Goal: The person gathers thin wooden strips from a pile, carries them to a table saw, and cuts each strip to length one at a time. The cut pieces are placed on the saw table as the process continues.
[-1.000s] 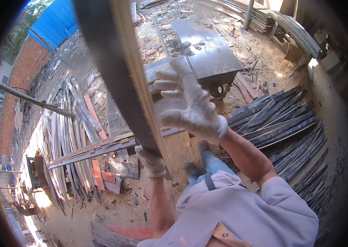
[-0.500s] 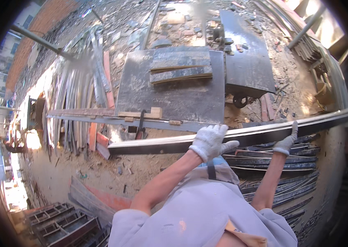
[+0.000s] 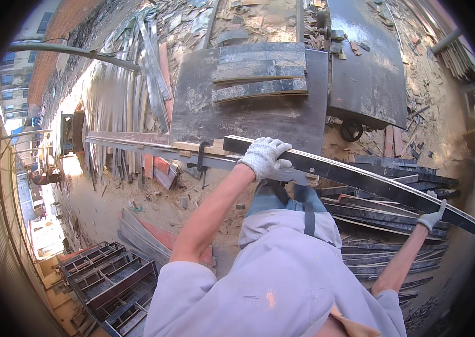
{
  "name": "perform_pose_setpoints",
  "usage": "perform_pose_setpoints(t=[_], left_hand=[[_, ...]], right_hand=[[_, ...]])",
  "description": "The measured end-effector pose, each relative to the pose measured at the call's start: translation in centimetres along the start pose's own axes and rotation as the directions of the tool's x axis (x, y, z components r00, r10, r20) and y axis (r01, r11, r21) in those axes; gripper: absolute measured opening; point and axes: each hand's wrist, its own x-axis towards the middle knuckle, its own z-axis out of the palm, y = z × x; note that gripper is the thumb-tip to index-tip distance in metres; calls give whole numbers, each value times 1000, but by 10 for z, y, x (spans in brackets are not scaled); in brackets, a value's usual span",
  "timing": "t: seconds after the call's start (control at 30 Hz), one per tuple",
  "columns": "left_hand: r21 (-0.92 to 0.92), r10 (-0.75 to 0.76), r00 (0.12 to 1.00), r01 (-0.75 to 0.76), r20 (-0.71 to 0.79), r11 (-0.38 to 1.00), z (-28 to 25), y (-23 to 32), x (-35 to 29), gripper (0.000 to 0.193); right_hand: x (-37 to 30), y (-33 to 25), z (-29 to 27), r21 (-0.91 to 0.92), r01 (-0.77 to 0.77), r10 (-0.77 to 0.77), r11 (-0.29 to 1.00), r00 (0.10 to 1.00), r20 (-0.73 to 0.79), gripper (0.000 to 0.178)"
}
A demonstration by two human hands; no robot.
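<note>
My left hand (image 3: 265, 158), in a white knit glove, is closed over a long black-faced plywood strip (image 3: 350, 181) with a pale edge. Farther right, my right hand (image 3: 433, 215), also gloved, grips the same strip near its far-right end from beneath. The strip slants down to the right. Its left end overlaps the front edge of a dark worktable (image 3: 198, 106), beside a small wood block (image 3: 218, 145). I cannot tell whether it is one strip or several layered together. A dark clamp (image 3: 202, 157) sits on the table's front rail, left of my left hand.
Short plywood pieces (image 3: 260, 63) are stacked on the worktable. Right of it stands another metal table (image 3: 366, 84) with a handwheel (image 3: 352, 130). Black strips (image 3: 378, 216) lie piled beneath my right arm. Metal frames (image 3: 108, 281) sit at lower left; offcuts litter the ground.
The strip has swung round: its left end has moved right and up to the table edge, its right end nearer me. My right hand has moved right and down, my left hand slightly up and left.
</note>
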Motion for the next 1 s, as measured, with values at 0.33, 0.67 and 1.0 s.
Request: perform_pose_setpoints(t=[0.33,0.67,1.0], left_hand=[[-84,-8,987,-5,-158,996,73,-49,0,46],[-149,-39,982,11,-185,989,74,-71,0,51],[-10,15,978,-18,-209,1000,74,-96,-8,54]], right_hand=[[9,26,40,-33,9,-13,999,991,-130,64],[-9,38,98,-143,-59,26,988,975,-222,78],[21,88,52,-135,-82,21,987,914,-404,69]])
